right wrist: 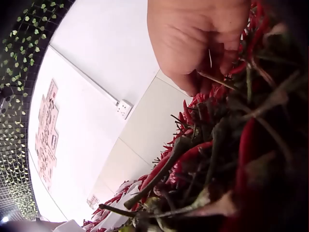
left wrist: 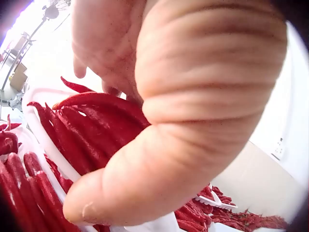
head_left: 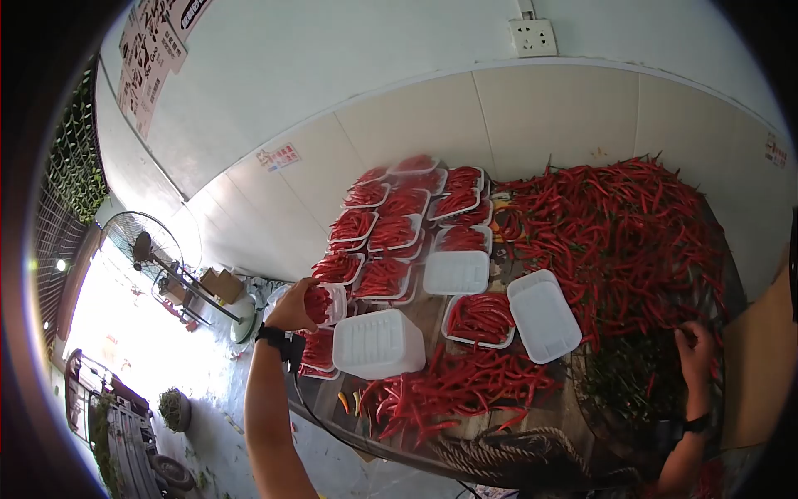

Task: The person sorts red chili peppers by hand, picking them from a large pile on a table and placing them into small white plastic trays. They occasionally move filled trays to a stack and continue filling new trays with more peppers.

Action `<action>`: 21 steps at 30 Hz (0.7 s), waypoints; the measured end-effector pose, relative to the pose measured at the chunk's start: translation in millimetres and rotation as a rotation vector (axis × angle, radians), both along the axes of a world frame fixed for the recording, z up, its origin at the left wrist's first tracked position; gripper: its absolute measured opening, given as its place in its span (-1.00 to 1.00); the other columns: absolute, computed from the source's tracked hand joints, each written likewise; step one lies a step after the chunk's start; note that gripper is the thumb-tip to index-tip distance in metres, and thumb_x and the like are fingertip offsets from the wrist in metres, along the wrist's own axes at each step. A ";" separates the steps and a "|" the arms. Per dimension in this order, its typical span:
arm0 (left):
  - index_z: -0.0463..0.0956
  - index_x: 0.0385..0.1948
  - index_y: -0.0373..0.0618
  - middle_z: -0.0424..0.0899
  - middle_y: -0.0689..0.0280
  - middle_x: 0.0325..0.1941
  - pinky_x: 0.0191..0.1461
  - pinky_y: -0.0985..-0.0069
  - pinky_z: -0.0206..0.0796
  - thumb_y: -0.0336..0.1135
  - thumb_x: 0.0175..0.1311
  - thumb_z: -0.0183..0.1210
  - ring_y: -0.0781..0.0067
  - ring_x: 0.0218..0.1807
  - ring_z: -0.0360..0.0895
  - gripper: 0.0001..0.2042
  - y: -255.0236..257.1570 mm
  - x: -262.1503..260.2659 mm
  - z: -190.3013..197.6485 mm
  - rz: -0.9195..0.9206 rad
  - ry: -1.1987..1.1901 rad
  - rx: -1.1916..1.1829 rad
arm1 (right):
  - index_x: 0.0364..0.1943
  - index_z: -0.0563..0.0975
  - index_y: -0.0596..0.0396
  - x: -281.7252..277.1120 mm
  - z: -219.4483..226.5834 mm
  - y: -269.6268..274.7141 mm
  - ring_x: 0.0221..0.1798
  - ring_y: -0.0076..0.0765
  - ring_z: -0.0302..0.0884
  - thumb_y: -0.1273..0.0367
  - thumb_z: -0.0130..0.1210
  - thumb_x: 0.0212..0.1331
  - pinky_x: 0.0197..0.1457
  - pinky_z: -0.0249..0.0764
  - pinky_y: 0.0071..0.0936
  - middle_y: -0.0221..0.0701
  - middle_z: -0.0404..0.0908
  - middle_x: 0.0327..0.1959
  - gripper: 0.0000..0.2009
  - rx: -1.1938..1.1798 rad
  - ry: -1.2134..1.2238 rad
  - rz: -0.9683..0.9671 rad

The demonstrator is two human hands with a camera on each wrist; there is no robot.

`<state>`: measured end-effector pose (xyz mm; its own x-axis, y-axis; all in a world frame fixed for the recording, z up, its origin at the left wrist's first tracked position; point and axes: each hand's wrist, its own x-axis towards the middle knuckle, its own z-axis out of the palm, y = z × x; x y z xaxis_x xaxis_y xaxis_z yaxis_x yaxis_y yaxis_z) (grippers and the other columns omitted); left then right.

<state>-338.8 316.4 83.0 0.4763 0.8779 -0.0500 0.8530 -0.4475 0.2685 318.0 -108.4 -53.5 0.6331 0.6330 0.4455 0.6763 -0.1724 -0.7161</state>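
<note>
At far left, the left hand (head_left: 289,309) is clamped on a white plastic tray (head_left: 337,304) filled with slender red chillies (head_left: 317,306) — the tray lies just right of the palm. Rightward stands a stack of ribbed white trays (head_left: 376,339); farther right — well apart from the filled tray — the right hand (head_left: 697,353) is over a dark green stem heap (head_left: 623,378) (fingertips close together; whether pinching anything, I cannot tell).

Chillies (head_left: 615,241) glossy, smooth; trays (head_left: 544,318) smooth white plastic; rope (head_left: 499,456) rough, fibrous
</note>
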 end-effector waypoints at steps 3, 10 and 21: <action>0.30 0.29 -0.09 0.54 0.09 0.18 0.36 0.26 0.32 -0.30 -0.56 0.52 0.04 0.25 0.47 0.04 5.1 -6.7 -4.8 -0.080 -0.020 0.019 | -0.23 0.60 0.21 5.7 -4.4 -0.5 -0.33 -0.51 0.52 0.35 0.22 0.28 -0.25 0.41 -0.49 -0.38 0.62 -0.36 -0.82 -0.009 0.009 -0.001; 0.29 0.29 -0.10 0.54 0.08 0.16 0.36 0.24 0.31 -0.34 -0.58 0.53 0.01 0.24 0.47 0.05 2.6 -2.7 -10.8 -0.079 0.047 0.011 | -0.25 0.59 0.21 7.5 -5.4 -1.1 -0.37 -0.57 0.49 0.33 0.25 0.25 -0.29 0.39 -0.50 -0.41 0.61 -0.38 -0.81 -0.042 -0.017 -0.010; 0.37 0.19 -0.24 0.60 0.06 0.09 0.29 0.30 0.40 -0.34 -0.62 0.57 0.11 0.14 0.57 0.00 5.1 -8.7 10.2 -0.108 -0.243 -0.083 | -0.22 0.60 0.19 2.7 -0.3 -3.1 -0.33 -0.56 0.51 0.38 0.26 0.20 -0.22 0.42 -0.51 -0.40 0.64 -0.36 -0.82 -0.077 -0.012 -0.035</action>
